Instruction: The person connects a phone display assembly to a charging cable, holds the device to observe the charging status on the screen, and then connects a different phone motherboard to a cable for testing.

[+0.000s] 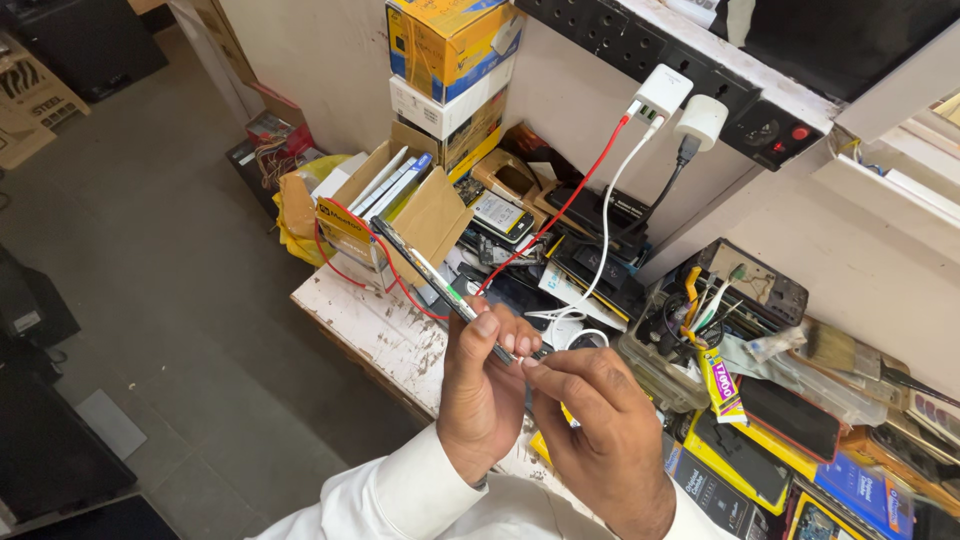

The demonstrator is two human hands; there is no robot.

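My left hand [482, 395] grips a thin dark phone [430, 277] seen edge-on, holding it up over the worn white bench [372, 325]. Its fingers wrap the phone's lower end, and the upper end points up and left. My right hand [598, 432] sits just right of it, thumb and forefinger pinched at the phone's lower edge where the two hands meet. Whether something small is between those fingertips I cannot tell. Both wrists wear white sleeves.
An open cardboard box [385, 205] holds flat packs at the bench's back left, with stacked boxes [450, 70] behind. A black power strip [700, 75] carries white chargers with red, white and black cables. Phones, a brush [830, 345], a glue tube [722, 385] and parts clutter the right. Grey floor lies left.
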